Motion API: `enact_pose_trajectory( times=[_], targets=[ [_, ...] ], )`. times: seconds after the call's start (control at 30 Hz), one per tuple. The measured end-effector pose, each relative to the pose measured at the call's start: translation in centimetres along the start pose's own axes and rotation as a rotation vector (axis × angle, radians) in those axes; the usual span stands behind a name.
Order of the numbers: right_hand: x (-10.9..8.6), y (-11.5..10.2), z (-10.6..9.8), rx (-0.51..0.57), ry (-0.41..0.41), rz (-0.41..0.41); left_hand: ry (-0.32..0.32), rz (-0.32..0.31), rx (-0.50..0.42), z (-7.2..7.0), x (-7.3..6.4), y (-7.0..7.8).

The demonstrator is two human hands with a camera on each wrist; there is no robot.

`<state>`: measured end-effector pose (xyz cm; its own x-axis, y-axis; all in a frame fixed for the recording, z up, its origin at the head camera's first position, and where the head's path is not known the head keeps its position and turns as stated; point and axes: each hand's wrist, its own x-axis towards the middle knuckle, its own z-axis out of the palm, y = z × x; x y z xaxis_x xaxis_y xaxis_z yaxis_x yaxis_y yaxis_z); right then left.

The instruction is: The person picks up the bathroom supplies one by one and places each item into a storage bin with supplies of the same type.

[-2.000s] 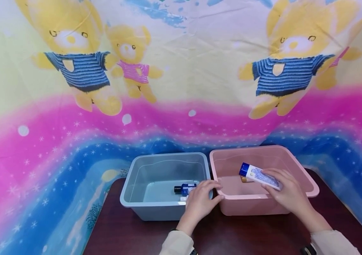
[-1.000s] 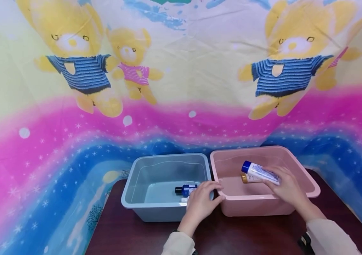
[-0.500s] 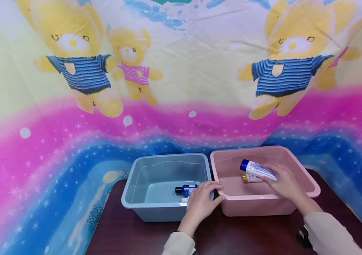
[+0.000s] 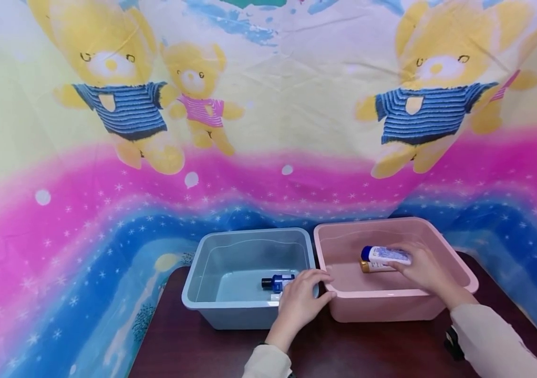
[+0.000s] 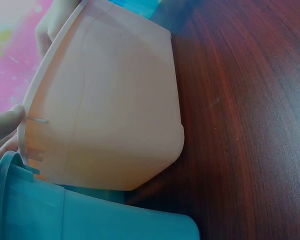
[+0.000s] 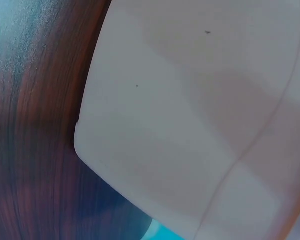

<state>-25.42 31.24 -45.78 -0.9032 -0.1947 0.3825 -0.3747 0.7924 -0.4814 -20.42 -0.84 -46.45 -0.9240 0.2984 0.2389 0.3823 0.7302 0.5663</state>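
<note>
My right hand (image 4: 422, 266) holds a white tube (image 4: 388, 255) with a dark blue cap inside the pink bin (image 4: 393, 293), thumb on the near side. The tube lies roughly level, just over a gold-capped tube (image 4: 373, 267) on the bin's floor; whether the two touch I cannot tell. My left hand (image 4: 300, 296) grips the pink bin's near left corner, thumb and fingertips on the rim, as the left wrist view also shows around the rim (image 5: 22, 131). The right wrist view has only the pink bin's outer wall (image 6: 180, 115), no hand.
The blue-grey bin (image 4: 230, 304) stands close on the left. In it lie a blue bottle (image 4: 280, 282) with a black cap and a white item (image 4: 275, 297), partly hidden by my left hand. Both bins sit on a dark wooden table (image 4: 344, 349) before a bear-printed cloth (image 4: 287, 105).
My right hand has lowered the white tube toward the pink bin's floor and brought it from slanted to nearly level. The left hand keeps its place on the rim.
</note>
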Motion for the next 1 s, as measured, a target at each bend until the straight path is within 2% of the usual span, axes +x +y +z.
enact_pose_trajectory(
  times=[0.2,0.4,0.63,1.0],
  targets=[
    [0.4,0.5,0.0,0.009,-0.045,0.029,0.005,0.003,-0.001,0.1,0.0,0.1],
    [0.5,0.8,0.1,0.000,-0.044,0.009,0.010,0.012,-0.003,0.1,0.0,0.2],
    [0.5,0.7,0.0,0.014,-0.080,0.020,0.008,0.013,-0.013,0.0,0.0,0.1],
    [0.9,1.2,0.4,-0.020,-0.062,-0.036,0.011,0.022,-0.003,0.1,0.1,0.1]
  ],
)
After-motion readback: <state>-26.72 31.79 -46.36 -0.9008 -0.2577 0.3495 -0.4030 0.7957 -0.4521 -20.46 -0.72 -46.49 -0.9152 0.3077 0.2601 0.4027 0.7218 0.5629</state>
